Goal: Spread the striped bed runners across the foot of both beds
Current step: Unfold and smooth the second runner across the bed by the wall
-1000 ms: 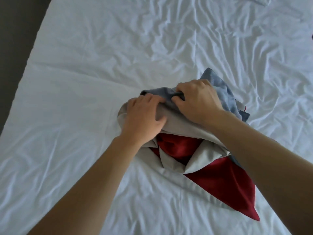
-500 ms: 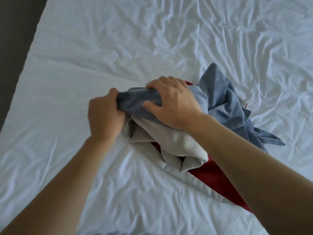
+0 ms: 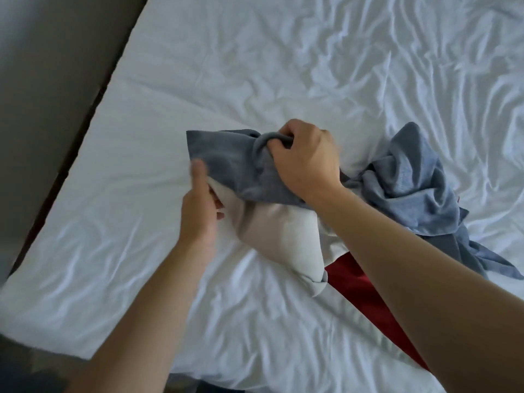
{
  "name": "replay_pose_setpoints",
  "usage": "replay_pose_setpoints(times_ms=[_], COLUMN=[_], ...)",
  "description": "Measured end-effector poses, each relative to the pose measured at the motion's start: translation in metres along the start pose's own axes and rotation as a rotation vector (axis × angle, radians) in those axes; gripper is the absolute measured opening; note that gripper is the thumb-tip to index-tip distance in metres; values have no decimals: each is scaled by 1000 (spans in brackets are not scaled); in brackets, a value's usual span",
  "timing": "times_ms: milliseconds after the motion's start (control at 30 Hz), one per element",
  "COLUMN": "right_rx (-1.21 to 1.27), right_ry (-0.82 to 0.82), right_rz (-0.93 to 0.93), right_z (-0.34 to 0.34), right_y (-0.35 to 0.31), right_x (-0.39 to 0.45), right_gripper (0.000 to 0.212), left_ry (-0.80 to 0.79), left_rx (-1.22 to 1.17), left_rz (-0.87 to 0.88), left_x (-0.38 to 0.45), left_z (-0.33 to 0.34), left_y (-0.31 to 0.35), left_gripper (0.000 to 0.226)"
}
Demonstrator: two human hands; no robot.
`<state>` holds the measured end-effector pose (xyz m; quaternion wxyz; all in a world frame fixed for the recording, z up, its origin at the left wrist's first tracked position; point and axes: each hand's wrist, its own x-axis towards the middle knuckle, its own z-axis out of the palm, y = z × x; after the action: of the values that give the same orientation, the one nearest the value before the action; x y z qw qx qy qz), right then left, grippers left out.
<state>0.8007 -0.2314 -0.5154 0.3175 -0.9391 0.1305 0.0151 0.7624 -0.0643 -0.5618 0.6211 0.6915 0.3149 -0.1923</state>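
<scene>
A bunched bed runner (image 3: 272, 222) with blue-grey, pale grey and dark red bands lies crumpled on the white bed (image 3: 255, 75). My right hand (image 3: 306, 163) grips a fold of the blue-grey band and holds it above the sheet. My left hand (image 3: 200, 211) holds the runner's left end, thumb up against the blue-grey edge, fingers under the pale grey part. More blue-grey cloth is heaped to the right, and the red band trails under my right forearm.
The wrinkled white sheet covers the whole bed. The bed's left edge (image 3: 93, 109) runs diagonally, with grey floor (image 3: 42, 80) beyond it. The near corner of the bed sits at the lower left.
Both hands have lifted and pulled part of the runner out to the left, opening a longer blue-grey stretch. The view has shifted, showing more of the bed's left edge and floor.
</scene>
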Motion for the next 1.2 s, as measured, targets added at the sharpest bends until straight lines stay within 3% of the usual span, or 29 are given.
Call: replay_pose_setpoints(times_ms=[133,200,267,333,433,533,633,700,800,933,1067,1133,1200], right_rx=[119,196,204,70,-265,-509,-492,-364,-228,-214,-474,-587,-641], right_ry=[-125,-166,-194,-242,-339,-383,-301,-228,-75,-14,-151,-203,-156], right_rz=[-91,-137,-159,-215,-406,-492,-501,-460,-455,-444,-310,-221,-184], right_z=[6,6,5,5,10,25,31,29,34,53,68,74,75], right_y=[-31,-36,-31,-21,-14,-16,-22,-27,-47,-74,-60,-43,-25], right_x=[2,1,3,4,0,-6,-2,0,-3,-6,-14,-21,-25], right_gripper=[12,10,12,26,43,40,9,2,3,29,61,58,38], left_ry=[209,386,455,441,385,297,280,335,429,405,306,259,228], left_rx=[202,191,69,9,215,336,444,474,321,201,308,419,518], left_rz=[275,275,210,176,189,73,162,275,389,490,289,216,180], left_x=[15,39,58,70,67,56,55,66,91,124,138,134,126], left_z=[-16,-43,-73,-87,-81,-73,-77,-84,-104,-125,-137,-140,-140], left_y=[4,14,24,23,11,-7,-9,6,41,81,71,55,40], left_gripper=[25,20,21,24,36,63,51,34,29,20,51,59,60])
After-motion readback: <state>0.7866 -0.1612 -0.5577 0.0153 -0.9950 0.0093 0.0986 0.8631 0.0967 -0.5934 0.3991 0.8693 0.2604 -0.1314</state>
